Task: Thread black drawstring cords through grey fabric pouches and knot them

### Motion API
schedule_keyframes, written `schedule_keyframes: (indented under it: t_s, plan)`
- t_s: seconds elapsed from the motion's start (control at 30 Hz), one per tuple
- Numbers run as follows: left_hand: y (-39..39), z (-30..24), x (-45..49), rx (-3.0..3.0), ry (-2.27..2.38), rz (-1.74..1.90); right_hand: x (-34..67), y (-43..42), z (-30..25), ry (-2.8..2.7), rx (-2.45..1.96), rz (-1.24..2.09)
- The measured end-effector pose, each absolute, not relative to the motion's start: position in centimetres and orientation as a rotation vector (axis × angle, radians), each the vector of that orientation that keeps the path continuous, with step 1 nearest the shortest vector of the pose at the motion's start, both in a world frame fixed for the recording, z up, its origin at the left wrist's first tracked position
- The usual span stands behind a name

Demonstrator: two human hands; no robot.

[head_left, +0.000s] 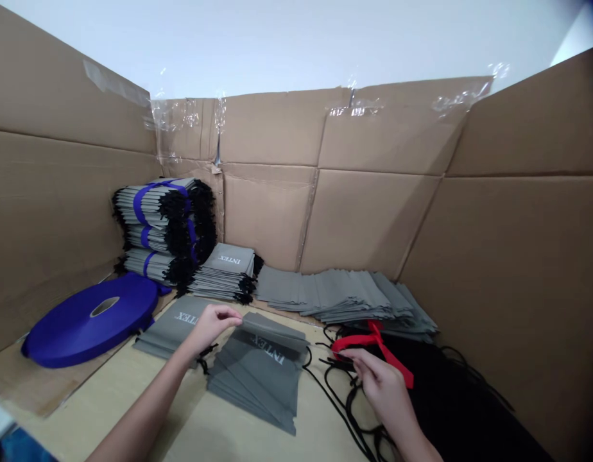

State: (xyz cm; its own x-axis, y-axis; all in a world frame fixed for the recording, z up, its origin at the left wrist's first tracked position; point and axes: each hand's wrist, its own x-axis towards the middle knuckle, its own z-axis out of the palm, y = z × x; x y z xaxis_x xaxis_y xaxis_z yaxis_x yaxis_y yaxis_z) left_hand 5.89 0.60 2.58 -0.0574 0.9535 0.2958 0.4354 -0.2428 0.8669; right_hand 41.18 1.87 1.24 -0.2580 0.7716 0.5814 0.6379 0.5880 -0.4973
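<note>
Grey fabric drawstring pouches (265, 375) printed INTEX lie fanned out in front of me. My left hand (212, 327) pinches the upper left corner of the top pouch between thumb and fingertips. To the right of that stack, my right hand (380, 382) is closed in a pinch beside a red strap (397, 362). A thin piece seems to stick out from its fingertips toward the pouch's right edge, too fine to identify. Loose black cords (332, 398) run between the pouches and my right hand. Another small pile of INTEX pouches (169, 327) lies under my left wrist's far side.
A blue ribbon roll (92, 321) lies flat at the left. Behind it stand pouch bundles (152, 237) tied with blue ribbon, then a loose pouch stack (224, 276). Grey fabric pieces (325, 295) line the back. Black cords (464, 391) heap at the right. Cardboard walls (267, 205) enclose the table.
</note>
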Motion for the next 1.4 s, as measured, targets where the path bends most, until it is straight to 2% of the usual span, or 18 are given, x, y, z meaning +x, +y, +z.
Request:
schedule_keyframes:
  t_s: [0.23,0.4,0.6,0.87,1.13,1.4]
  plan:
    - [-0.1,1.8,8.5,1.646,1.389,1.212,40.1,1.4,1.1,-2.043,-1.022,0.229]
    - [-0.4,1.7,9.8,1.605,1.347,1.208,39.2,1.2,0.6,-2.051,-1.173,0.319]
    - [0.2,1.1,8.7,1.622,1.359,1.088,39.0,2.1,0.1,-1.817,-1.168,0.516]
    - [0.6,0.7,8.6,1.585,1.44,1.23,38.5,2.0,0.1,-1.712,-1.18,0.634]
    - [0.5,0.8,9.2,1.223,1.124,1.284,38.5,2.7,-0.1,-1.475,-1.224,0.813]
    - [0.9,-0.1,9.7,1.235,1.263,1.269,38.2,2.1,0.4,-1.491,-1.208,0.751]
